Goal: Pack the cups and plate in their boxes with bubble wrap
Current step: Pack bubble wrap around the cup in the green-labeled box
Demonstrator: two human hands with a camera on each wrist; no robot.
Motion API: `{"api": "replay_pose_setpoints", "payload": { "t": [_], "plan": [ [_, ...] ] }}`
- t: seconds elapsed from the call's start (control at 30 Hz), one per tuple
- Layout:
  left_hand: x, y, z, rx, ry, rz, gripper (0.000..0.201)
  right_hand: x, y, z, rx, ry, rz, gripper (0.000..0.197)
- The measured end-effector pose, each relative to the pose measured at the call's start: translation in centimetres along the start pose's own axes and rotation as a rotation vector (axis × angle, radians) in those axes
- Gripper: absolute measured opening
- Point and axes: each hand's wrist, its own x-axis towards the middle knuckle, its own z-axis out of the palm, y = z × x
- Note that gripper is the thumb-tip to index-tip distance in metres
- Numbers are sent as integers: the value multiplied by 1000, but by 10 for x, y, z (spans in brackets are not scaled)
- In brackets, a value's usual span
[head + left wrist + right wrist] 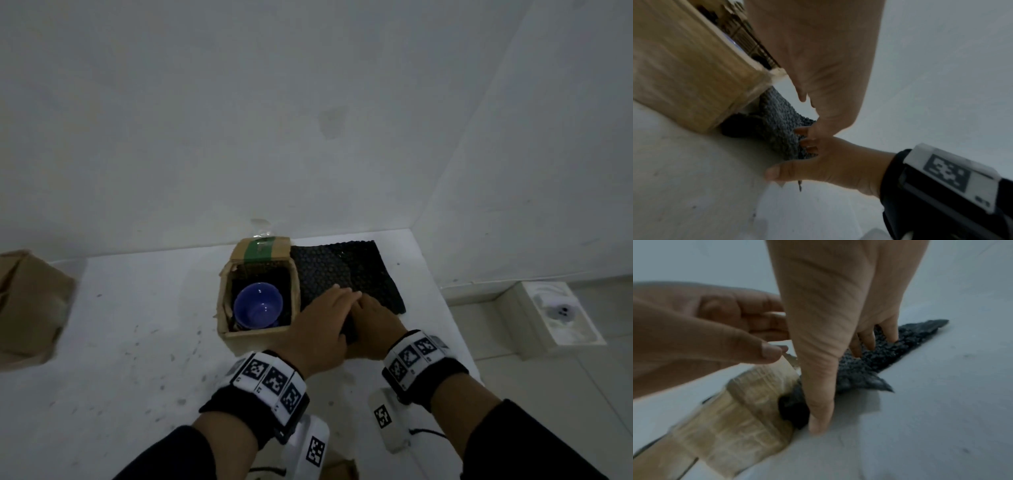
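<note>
Bubble wrap (342, 270) is stretching up the frame, away from both hands.
The right hand (373, 318) is curling fingers and thumb round its bunched near end at lower centre; the left hand (318, 329) is resting on top, fingers relaxed, apparently gripping nothing. The open box (257, 334) holding the blue cup (258, 305) is sitting just left, nearer the left hand.

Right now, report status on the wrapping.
Right hand grips bubble wrap at its near edge; left hand lies over it. Blue cup sits in open box alongside. Nothing lies on the sheet ahead.
</note>
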Motion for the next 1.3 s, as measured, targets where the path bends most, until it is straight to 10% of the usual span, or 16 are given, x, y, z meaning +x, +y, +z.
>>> {"api": "replay_pose_setpoints", "payload": {
  "t": [0.17,0.33,0.43,0.57,0.77,1.0,1.17,1.3],
  "plan": [
    [11,5,14,99,-100,-158,79,4,11,17,3,104,-89,53],
    [20,2,12,167,-65,-208,81,-3,18,2,149,230,-117,55],
    [27,5,7,135,111,-148,65,-11,15,-21,342,337,-150,60],
    [36,25,-15,-1,428,-66,44,-12,5,-58,694,542,-143,20],
    [27,33,-76,-405,694,-40,19,-1,-17,-95,737,487,-294,69],
    [-13,5,-128,-1020,785,-235,50,5,-63,-100,680,382,-530,78],
    [-37,-13,-138,-1309,854,-429,33,6,-101,-85,601,341,-510,110],
    [-43,-26,-131,-1350,766,-577,25,13,-127,-64,469,420,-480,72]
  ]
}}
